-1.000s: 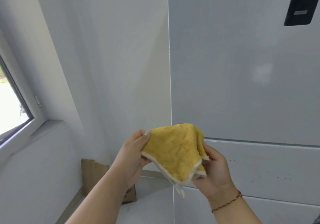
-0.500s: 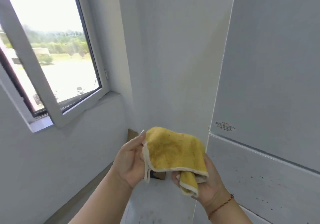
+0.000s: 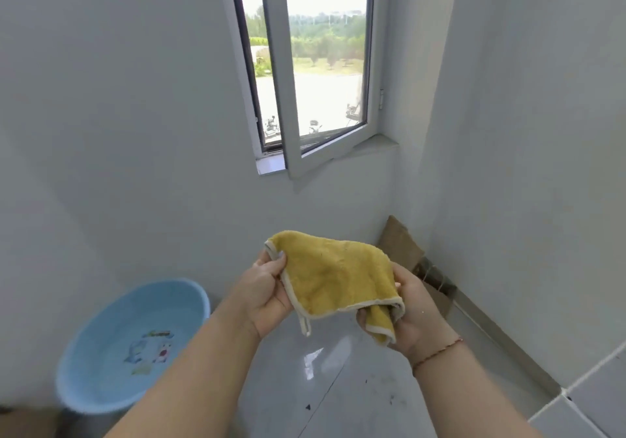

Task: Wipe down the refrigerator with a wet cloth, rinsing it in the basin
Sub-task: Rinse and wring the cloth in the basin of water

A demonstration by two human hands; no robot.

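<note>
Cloth (image 3: 338, 280) hangs between my hands, left hand (image 3: 269, 297) pinching one edge, right hand (image 3: 411, 315) gripping a corner; I risk dripping on the floor before reaching the basin (image 3: 101, 346), low left.

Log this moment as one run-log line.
left hand: grips yellow cloth | right hand: grips cloth | cloth: held between hands, above floor | blue basin: lower left on floor, untouched
</note>
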